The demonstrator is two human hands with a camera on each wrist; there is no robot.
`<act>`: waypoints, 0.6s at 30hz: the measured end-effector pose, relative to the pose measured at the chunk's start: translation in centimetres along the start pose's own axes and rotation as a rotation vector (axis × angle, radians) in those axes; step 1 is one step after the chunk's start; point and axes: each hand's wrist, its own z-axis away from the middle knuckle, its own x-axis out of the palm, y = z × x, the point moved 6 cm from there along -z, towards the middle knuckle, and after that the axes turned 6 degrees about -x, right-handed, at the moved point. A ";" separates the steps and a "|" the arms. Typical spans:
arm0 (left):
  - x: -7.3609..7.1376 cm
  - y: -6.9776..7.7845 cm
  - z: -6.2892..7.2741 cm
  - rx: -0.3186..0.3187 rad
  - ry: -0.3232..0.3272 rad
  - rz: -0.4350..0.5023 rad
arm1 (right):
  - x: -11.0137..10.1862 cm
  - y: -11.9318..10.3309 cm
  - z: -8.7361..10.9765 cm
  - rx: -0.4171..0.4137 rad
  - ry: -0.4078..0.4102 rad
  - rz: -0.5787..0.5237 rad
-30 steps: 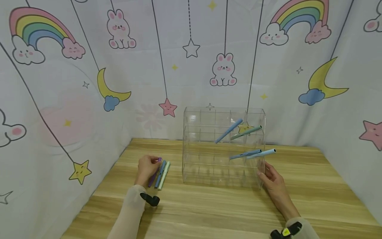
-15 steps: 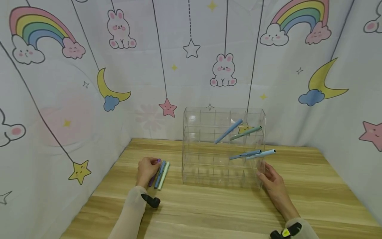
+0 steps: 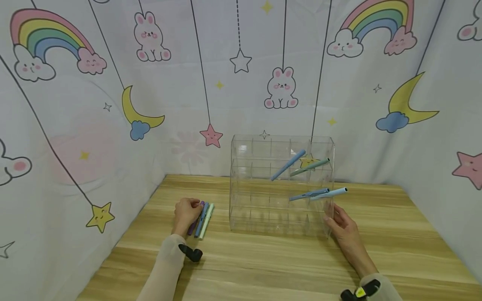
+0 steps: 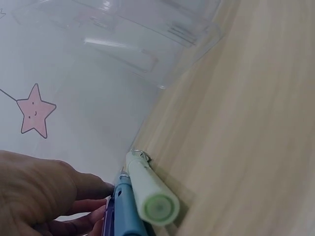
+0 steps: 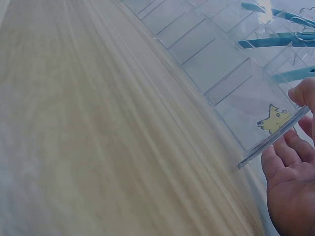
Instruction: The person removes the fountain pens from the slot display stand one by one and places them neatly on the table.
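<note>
Left of the clear acrylic pen rack [image 3: 250,209], three pens lie side by side on the table. My left hand [image 3: 185,214] pinches the purple pen [image 4: 108,219] between thumb and fingers, at the left of the row. Against it lies the blue pen [image 3: 202,219], then the pale green pen [image 3: 207,221] on the outer side. My right hand [image 3: 344,225] grips the rack's right side wall [image 5: 275,135], thumb on the near face and fingers behind. Two blue pens, a green pen [image 3: 310,167] and a light blue pen [image 3: 331,194] stick out tilted from the rack's right part.
The wooden table [image 3: 263,267] stretches in front of both hands. A white printed curtain [image 3: 241,104] hangs close behind the rack and along both sides. Black camera mounts [image 3: 191,253] sit on both wrists.
My left hand has shifted only slightly at the purple pen, whose top end now lies a little lower, closer to the blue pen. The right hand and the rack stay in place.
</note>
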 end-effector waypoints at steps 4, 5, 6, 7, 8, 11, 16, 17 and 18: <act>-0.1 0.1 0.0 0.009 0.027 0.002 | 0.0 0.1 0.0 0.004 0.002 0.003; -0.1 0.1 -0.1 0.008 0.030 0.006 | 0.0 0.1 0.0 0.003 0.002 0.003; -0.1 0.1 -0.1 0.008 0.034 0.008 | 0.0 0.1 0.1 0.002 0.003 0.005; -0.2 0.1 -0.1 0.006 0.035 0.014 | 0.0 0.2 0.1 0.002 0.002 0.004; -0.3 0.1 -0.2 0.002 0.041 0.024 | 0.1 0.1 0.1 -0.002 0.004 0.006; -1.0 0.6 -0.2 0.014 0.061 0.061 | 0.1 0.0 0.1 -0.008 0.002 -0.009; -2.8 2.5 -0.1 0.068 0.135 0.153 | 0.1 -0.1 0.0 -0.018 -0.004 -0.021; -3.1 3.0 0.1 0.081 0.150 0.173 | 0.0 -0.1 0.1 -0.021 -0.001 -0.016; -3.4 3.6 0.2 0.097 0.166 0.193 | 0.0 -0.1 0.1 -0.022 0.003 -0.011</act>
